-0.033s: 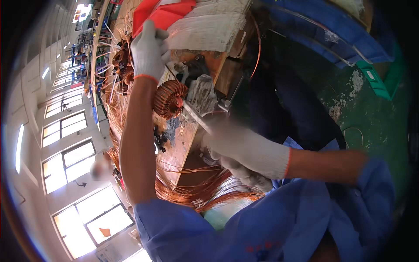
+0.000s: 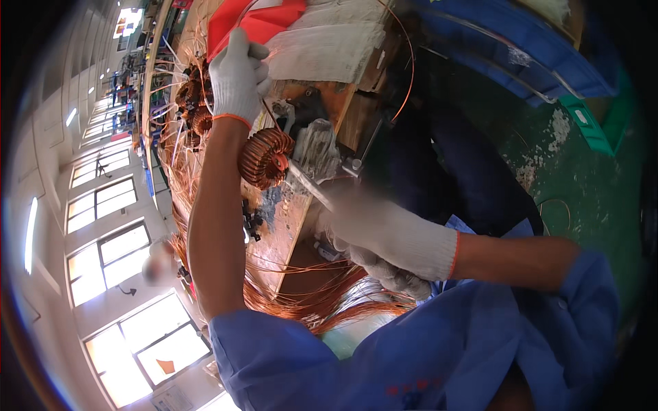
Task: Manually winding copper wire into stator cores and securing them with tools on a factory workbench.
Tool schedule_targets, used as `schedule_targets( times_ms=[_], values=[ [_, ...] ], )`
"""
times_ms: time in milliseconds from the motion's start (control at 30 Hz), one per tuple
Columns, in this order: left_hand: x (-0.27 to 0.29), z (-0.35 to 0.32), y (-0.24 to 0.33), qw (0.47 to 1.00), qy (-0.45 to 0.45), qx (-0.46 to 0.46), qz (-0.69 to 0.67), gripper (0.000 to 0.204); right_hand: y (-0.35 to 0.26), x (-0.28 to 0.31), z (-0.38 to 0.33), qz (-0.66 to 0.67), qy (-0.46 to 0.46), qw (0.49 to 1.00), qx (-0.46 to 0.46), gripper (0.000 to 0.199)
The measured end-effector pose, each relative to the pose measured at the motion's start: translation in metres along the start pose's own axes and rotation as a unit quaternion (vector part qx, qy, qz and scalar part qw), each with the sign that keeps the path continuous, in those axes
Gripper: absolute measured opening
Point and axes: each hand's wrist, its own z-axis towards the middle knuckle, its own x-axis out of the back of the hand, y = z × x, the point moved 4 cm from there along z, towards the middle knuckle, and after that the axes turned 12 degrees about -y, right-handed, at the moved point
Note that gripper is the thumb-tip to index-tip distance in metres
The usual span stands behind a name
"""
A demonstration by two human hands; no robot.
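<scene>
A toroidal coil [image 2: 264,161] wound with thick copper wire stands at the bench edge, between my two hands. My left hand [image 2: 238,79], in a white knitted glove, is closed beyond the coil. A copper wire [image 2: 271,113] runs from the coil up to this hand, and its loop arcs away to the right. My right hand [image 2: 384,233], also gloved and partly blurred, grips a pale rod-shaped tool [image 2: 312,183]. The tool's far end meets the coil's near side; its tip is hidden there. A crumpled clear plastic wrap [image 2: 319,147] lies just right of the coil.
More wound coils [image 2: 195,103] and loose copper wires [image 2: 322,294] lie along the bench's left side and near me. Red sheet material [image 2: 257,27] and a white-covered board [image 2: 329,48] are at the far end. Blue bins [image 2: 507,41] and a green crate [image 2: 596,127] stand right.
My left hand has shifted slightly, and more of the wire loop shows above it. The coil has moved a little to the left. My right hand stays almost in place.
</scene>
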Motion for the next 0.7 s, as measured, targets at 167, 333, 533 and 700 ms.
schedule_targets(
  times_ms=[167,333,533,700],
  values=[
    [0.041,-0.014,0.006,0.994,0.064,-0.035,-0.085,0.032,-0.022,-0.027,-0.014,0.032,-0.027,0.997,0.062,0.039],
    [0.083,-0.040,-0.055,0.983,0.180,-0.023,0.018,0.039,-0.044,-0.077,0.010,-0.129,0.115,0.970,0.168,0.036],
    [0.044,-0.018,0.004,0.924,0.000,-0.044,0.381,0.058,0.011,-0.018,-0.161,-0.539,0.303,0.785,0.046,0.033],
    [-0.035,-0.057,0.069,0.761,-0.052,-0.183,0.620,0.064,0.149,0.098,-0.419,-0.704,0.611,0.363,-0.017,0.021]
  ],
)
